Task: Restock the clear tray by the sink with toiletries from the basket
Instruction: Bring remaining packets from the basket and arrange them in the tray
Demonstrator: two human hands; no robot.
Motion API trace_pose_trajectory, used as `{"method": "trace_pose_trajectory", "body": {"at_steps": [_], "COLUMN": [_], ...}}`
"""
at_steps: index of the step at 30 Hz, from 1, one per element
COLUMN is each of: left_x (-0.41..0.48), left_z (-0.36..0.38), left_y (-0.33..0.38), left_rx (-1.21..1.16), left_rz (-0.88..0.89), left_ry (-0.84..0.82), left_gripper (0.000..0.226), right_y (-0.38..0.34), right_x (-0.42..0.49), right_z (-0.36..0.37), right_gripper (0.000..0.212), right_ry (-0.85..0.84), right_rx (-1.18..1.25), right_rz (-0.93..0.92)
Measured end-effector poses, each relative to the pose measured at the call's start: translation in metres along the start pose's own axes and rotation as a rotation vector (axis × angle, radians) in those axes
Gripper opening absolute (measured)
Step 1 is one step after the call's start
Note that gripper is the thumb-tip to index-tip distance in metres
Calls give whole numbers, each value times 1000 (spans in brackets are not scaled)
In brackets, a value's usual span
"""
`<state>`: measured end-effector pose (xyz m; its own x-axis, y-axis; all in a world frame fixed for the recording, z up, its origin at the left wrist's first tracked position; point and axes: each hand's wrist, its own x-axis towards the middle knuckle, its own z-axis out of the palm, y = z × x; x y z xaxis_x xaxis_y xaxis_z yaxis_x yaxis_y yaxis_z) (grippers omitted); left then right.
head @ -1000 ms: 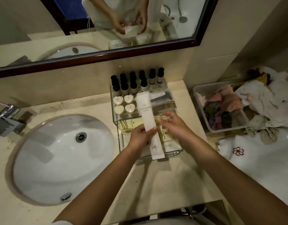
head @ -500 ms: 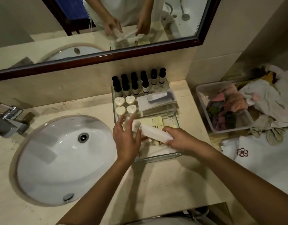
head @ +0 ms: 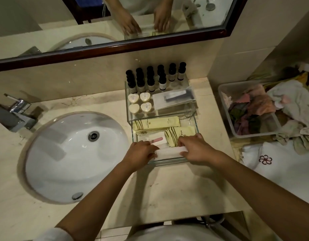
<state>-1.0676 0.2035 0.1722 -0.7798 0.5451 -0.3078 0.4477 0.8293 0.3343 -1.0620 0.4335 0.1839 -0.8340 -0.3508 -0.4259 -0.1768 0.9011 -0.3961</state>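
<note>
The left hand point(head: 141, 153) and the right hand point(head: 196, 150) both hold one long white packet point(head: 169, 151). Each hand has its fingers curled over one end, the left hand on the left end and the right hand on the right end. The packet lies crosswise, low in the near part of the clear tray point(head: 167, 162), just behind its near rim.

In this same low part, behind the packet, lie yellow sachets point(head: 155, 123) and a clear pack with a pink thing point(head: 154, 140) inside. The far part of the tray is a raised level. On it are four heart-shaped soaps point(head: 139, 102), a white pouch point(head: 173, 100) to their right, and rows of small bottles point(head: 151, 80) with dark caps that stand upright near the wall.

The tray stands on a pale stone worktop point(head: 167, 192), just beside the right edge of a white oval sink point(head: 63, 153). A metal tap point(head: 16, 112) is at the far left of the sink. A mirror point(head: 46, 18) in a dark frame hangs on the wall above and shows both hands. To the right of the worktop is a plastic bin point(head: 223, 94) with coloured cloths point(head: 251, 108) in it, and near it lies a white towel point(head: 280, 171).
</note>
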Motion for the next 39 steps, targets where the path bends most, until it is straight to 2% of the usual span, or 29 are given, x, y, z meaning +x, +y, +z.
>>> {"method": "trace_pose_trajectory", "body": {"at_steps": [5, 12, 16, 21, 28, 34, 39], "left_x": [-2, -7, -12, -31, -47, -45, -50], "left_z": [-2, 5, 10, 20, 33, 34, 46], "left_y": [6, 5, 9, 20, 17, 20, 12], "left_rx": [275, 262, 313, 342, 311, 284, 247], "left_rz": [-22, -82, -142, -62, -42, -49, -9], "left_ry": [-31, -3, 16, 35, 25, 62, 184], "left_gripper": [44, 41, 43, 76, 85, 87, 72], "right_y": [11, 7, 3, 3, 9, 10, 9], "right_x": [-3, -7, -11, -34, -43, -40, -46], "right_z": [10, 25, 34, 55, 73, 74, 73], "right_gripper": [24, 21, 18, 30, 53, 58, 59], "right_ry": [187, 216, 289, 408, 351, 362, 431], "right_rx": [-33, 34, -33, -170, -230, -268, -257], "right_rz": [20, -5, -18, -88, -77, -77, -56]}}
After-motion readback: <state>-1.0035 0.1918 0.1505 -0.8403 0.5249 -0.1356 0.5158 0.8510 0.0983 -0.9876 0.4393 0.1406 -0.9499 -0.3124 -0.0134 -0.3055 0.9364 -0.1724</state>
